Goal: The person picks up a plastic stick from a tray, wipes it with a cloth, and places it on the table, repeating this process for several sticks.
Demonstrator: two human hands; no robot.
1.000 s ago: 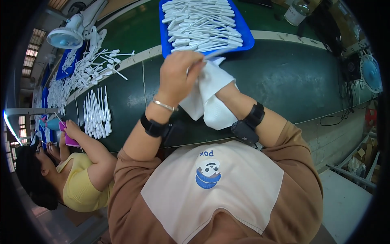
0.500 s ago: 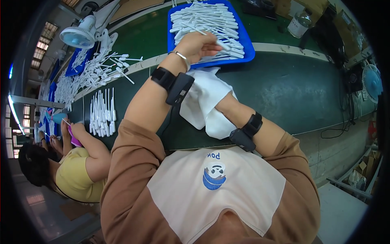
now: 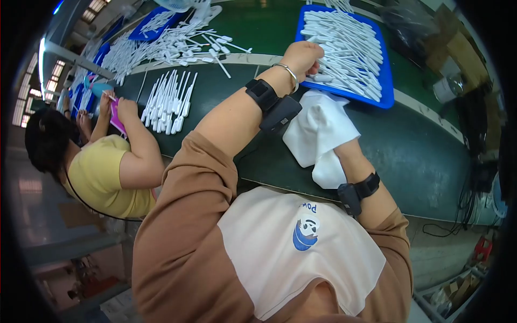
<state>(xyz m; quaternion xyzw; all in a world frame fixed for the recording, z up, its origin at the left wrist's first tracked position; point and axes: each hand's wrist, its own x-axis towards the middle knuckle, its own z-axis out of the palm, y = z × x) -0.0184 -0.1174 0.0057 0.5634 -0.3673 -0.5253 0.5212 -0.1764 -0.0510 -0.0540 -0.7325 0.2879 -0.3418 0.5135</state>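
My left hand (image 3: 305, 57), with a bangle at its wrist, is at the near left edge of a blue tray (image 3: 389, 97). Its fingers are curled closed; whatever they may hold is hidden. Heaped in the tray are many white plastic sticks (image 3: 347, 51), each with a thicker, bulb-like end. A white cloth (image 3: 318, 126) covers my right hand (image 3: 347, 152) just in front of the tray. Only the wrist shows there, so its fingers cannot be seen. Each forearm wears a black strapped device.
Left of my arm, a row of similar sticks (image 3: 168, 105) lies on the dark green table (image 3: 414, 156). Beyond it spreads a loose pile (image 3: 156, 48) and another blue tray (image 3: 153, 29). A person in yellow (image 3: 107, 172) works at the left. Cables (image 3: 468, 199) hang at the right.
The view has turned, shifting the scene rightward. My left hand has moved from over the heaped sticks to the tray's left edge. The right hand stays under the cloth.
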